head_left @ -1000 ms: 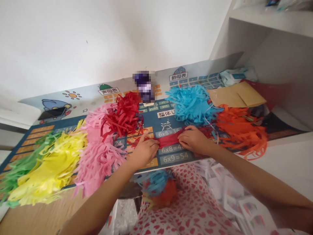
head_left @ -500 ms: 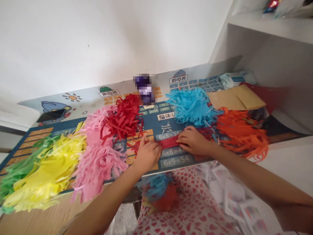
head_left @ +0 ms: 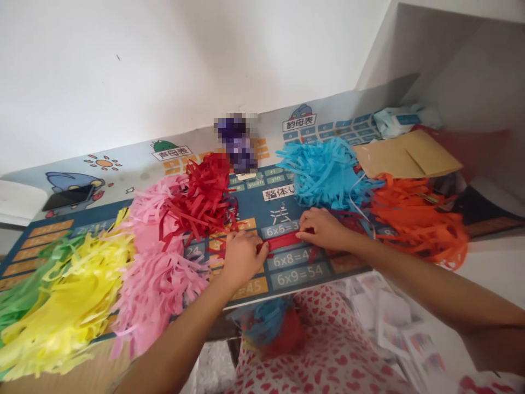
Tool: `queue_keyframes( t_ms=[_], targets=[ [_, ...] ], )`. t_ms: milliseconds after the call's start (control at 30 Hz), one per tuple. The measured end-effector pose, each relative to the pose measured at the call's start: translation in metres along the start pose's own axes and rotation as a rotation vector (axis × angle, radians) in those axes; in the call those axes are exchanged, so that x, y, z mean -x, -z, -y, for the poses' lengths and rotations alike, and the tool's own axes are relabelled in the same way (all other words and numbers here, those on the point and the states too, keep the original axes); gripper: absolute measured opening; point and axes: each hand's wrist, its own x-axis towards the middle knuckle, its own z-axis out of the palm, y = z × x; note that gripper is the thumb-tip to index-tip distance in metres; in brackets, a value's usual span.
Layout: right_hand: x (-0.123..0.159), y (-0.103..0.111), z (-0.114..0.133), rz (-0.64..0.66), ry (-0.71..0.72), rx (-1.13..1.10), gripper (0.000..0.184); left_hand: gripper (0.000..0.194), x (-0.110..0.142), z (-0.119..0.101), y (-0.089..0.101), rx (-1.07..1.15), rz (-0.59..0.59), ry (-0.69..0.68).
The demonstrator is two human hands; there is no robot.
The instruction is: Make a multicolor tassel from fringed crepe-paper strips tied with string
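A strip of red tissue paper (head_left: pixel 282 241) with fringed ends lies across the printed mat, narrow and folded or rolled in its middle. My left hand (head_left: pixel 245 254) grips its left part, fingers curled and thumb along the edge. On the other end, my right hand (head_left: pixel 322 229) pinches the strip with bent fingers. Dark red fringe shows beyond both hands, partly hidden under them. Just behind my right hand is a blue fringed tissue bundle (head_left: pixel 324 172). To the left of my left hand, a red fringed bundle (head_left: pixel 205 191) rests over pink fringed tissue (head_left: pixel 158 273).
Yellow (head_left: pixel 74 301) and green fringed tissue (head_left: pixel 36 279) lie at the far left, orange fringe (head_left: pixel 414 219) at the right. Behind are a brown paper envelope (head_left: pixel 406 156), a wipes pack (head_left: pixel 406 120) and a dark phone (head_left: pixel 69 197). A multicoloured tissue bundle (head_left: pixel 273 325) hangs below the mat's edge.
The red strip between my hands looks narrower. My left hand's fingers have curled in more, with its thumb now showing at the right. The view has shifted slightly.
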Motion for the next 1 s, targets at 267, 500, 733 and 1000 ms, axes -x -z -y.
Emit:
queue_keyframes(
  t_ms=[267, 500, 733, 1000],
  targets=[
    [-0.008, 0.003, 0.007, 0.070, -0.085, 0.065, 0.019, 0.033, -0.007, -0.002, 0.001, -0.090, 0.065, 0.017],
    [-0.003, 0.004, 0.017, -0.038, -0.092, 0.226, 0.020, 0.021, -0.005, -0.001, 0.000, -0.203, -0.038, -0.049],
    [0.011, 0.006, 0.024, -0.115, 0.416, 0.422, 0.009, 0.016, -0.002, 0.003, 0.004, -0.315, -0.030, -0.685],
    [0.004, 0.012, 0.010, -0.138, 0.444, 0.408, 0.018, 0.023, 0.001, -0.028, 0.004, -0.352, -0.079, -0.326]
  ],
)
